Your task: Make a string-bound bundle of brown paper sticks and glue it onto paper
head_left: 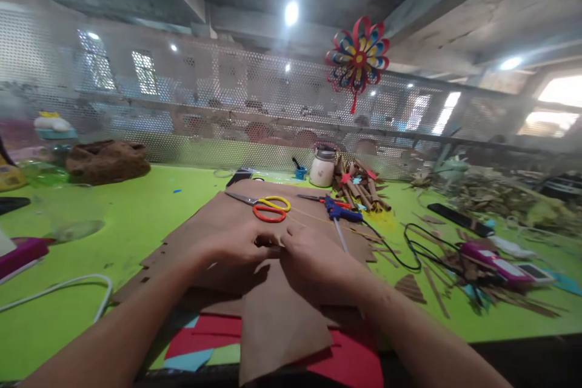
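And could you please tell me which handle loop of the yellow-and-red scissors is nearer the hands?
The red loop; the yellow loop lies beyond it, farther from the left hand and right hand.

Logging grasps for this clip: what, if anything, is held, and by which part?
The left hand and right hand appear to hold a brown cardboard piece by its far end; the exact grip is hidden.
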A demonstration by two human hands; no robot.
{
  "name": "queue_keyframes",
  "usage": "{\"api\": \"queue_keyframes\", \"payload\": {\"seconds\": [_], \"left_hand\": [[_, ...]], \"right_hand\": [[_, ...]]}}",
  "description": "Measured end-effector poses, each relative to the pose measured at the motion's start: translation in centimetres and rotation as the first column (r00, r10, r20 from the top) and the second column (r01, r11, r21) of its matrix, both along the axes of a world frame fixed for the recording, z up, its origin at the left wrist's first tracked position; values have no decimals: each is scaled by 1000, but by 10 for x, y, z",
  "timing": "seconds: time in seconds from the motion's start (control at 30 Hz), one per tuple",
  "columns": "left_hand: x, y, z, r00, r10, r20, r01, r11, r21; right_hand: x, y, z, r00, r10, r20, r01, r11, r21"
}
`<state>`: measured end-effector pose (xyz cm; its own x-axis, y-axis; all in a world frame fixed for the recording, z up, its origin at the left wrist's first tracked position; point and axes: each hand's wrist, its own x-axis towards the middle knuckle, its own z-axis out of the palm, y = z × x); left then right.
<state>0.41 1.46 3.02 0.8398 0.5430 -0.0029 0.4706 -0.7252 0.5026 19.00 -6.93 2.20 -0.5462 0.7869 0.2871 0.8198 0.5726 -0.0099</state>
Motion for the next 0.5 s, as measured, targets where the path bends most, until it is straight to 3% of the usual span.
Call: {"api": "queue_keyframes", "payload": {"seconds": [0.07, 0.2, 0.37, 0.5], "left_hand": [[-1, 7, 1, 997, -52, 62, 56, 996, -67], [-4, 13, 2, 986, -49, 161, 72, 987, -141], [-6, 12, -2, 991, 8, 134, 30, 959, -283], [-4, 15, -11, 987, -18, 160, 54, 973, -225]], "right_hand": [[-1, -1, 3, 997, 10, -77, -10, 1000, 11], [-4, 5, 5, 990, 68, -125, -67, 998, 10], [-5, 19, -2, 992, 43, -115, -35, 997, 76], [-3, 28, -11, 996, -16, -83, 27, 991, 132]]}}
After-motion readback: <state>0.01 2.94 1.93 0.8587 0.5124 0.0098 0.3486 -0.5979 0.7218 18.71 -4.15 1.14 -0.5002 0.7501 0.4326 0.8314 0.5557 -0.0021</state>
